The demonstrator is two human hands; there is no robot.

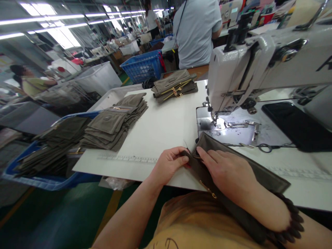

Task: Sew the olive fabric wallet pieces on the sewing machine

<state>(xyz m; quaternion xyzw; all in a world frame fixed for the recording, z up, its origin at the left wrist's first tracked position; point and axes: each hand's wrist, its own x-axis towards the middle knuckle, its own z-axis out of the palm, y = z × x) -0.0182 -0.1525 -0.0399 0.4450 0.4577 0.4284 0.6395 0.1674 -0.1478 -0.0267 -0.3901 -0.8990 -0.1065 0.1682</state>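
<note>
My left hand (pixel 169 162) pinches the near corner of an olive-green fabric piece (pixel 259 173) with a gold zipper that lies at the table's front edge. My right hand (pixel 228 171) rests on top of the same piece, fingers pressed flat on the fabric beside the left hand's pinch. The piece runs back toward the needle (pixel 214 119) of the white sewing machine (pixel 259 65) and hangs over the table edge onto my lap.
A stack of olive fabric pieces (pixel 116 121) sits at the table's left, another stack with gold zippers (pixel 175 86) at the back. A blue bin (pixel 38 180) of pieces stands left. A black phone (pixel 298 126) and scissors (pixel 264 148) lie right. A person (pixel 197 31) stands behind.
</note>
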